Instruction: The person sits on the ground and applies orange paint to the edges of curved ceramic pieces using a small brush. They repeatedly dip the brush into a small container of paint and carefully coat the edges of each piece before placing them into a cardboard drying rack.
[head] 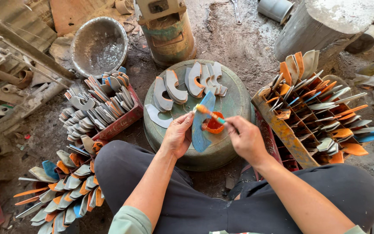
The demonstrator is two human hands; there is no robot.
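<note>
My left hand (177, 138) has its grip clamped on one curved blue-painted metal blade (201, 125), standing it on edge on the overturned round green metal basin (234, 104) in front of my knees. My right hand (244, 138) pinches one thin brush with an orange-tipped head (210, 114), its tip touching the blade's upper end. One small orange paint cup (213, 124) sits just behind the blade. About seven unpainted grey curved metal pieces (187, 84) lie across the far half of the basin, leaving only its near rim and right side bare. On my left a red crate of stacked grey blades (102, 108) presses close to the basin, with a fan of orange, grey and blue blades (61, 190) near my left knee; I cannot count either. On my right a rack of orange and grey blades (317, 112) crowds that elbow. Beyond stand one round metal bowl (99, 44) and one rusty green metal drum (168, 34).
</note>
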